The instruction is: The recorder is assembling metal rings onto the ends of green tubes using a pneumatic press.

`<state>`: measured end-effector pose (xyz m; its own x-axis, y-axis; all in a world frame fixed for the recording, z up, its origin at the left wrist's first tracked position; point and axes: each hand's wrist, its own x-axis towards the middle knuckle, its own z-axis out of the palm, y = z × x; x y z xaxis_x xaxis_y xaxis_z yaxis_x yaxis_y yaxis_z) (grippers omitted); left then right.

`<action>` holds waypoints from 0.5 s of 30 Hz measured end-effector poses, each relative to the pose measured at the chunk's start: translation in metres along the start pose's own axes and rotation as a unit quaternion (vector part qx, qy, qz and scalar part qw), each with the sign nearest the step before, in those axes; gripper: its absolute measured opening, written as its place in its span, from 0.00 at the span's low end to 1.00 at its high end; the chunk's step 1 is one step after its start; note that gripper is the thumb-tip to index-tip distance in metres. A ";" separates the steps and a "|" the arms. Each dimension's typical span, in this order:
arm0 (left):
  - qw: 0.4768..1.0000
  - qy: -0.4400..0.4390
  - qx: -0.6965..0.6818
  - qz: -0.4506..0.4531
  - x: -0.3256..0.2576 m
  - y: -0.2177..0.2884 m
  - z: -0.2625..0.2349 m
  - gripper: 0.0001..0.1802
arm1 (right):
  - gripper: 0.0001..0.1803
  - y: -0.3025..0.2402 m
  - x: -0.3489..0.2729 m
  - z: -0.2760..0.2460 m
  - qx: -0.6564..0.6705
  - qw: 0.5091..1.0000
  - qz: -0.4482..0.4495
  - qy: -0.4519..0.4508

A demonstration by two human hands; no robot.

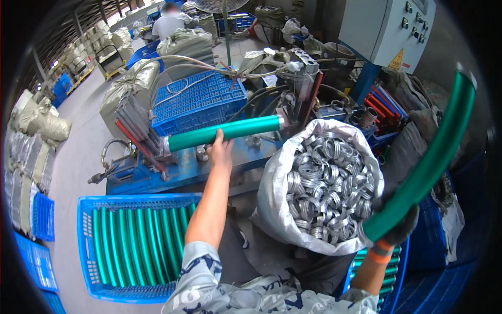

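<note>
A shiny green tube (pixel 230 132) with metal ends lies across a blue bench machine, between the left end fixture (pixel 138 123) and the right end fixture (pixel 302 86). My bare left hand (pixel 219 153) is on its middle, fingers against the near side. In my dark-gloved right hand (pixel 405 225), a second green tube (pixel 436 152) is gripped near its lower end and slants up to the right. Metal rings (pixel 332 186) fill a white woven sack (pixel 272 209) between my arms. The palm side of my right hand is hidden.
A blue crate (pixel 83 251) with a row of green tubes stands at lower left. Another blue crate holding green tubes is partly hidden below my right forearm. Beyond the machine are an upturned blue crate (pixel 201 102), hoses and a control box (pixel 384 36). A person (pixel 168 23) sits far back.
</note>
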<state>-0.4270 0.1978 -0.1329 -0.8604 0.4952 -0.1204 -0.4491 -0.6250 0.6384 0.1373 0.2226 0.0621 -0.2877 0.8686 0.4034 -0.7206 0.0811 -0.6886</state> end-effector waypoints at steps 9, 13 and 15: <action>0.991 0.120 0.021 -0.046 0.072 -0.052 -0.049 0.42 | 0.44 -0.036 -0.063 -0.020 -0.106 0.994 -0.027 0.020; 0.984 0.133 0.078 -0.090 0.075 -0.059 -0.041 0.45 | 0.38 -0.025 -0.064 -0.023 -0.153 0.987 -0.022 0.041; 0.982 0.130 0.098 -0.097 0.075 -0.050 -0.043 0.44 | 0.37 -0.015 -0.064 -0.016 -0.144 0.988 -0.015 0.048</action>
<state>-0.4797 0.2403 -0.2070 -0.8076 0.4057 -0.4280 -0.5770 -0.3942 0.7153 0.1770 0.1738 0.0368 -0.1965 0.9051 0.3770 -0.5149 0.2319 -0.8253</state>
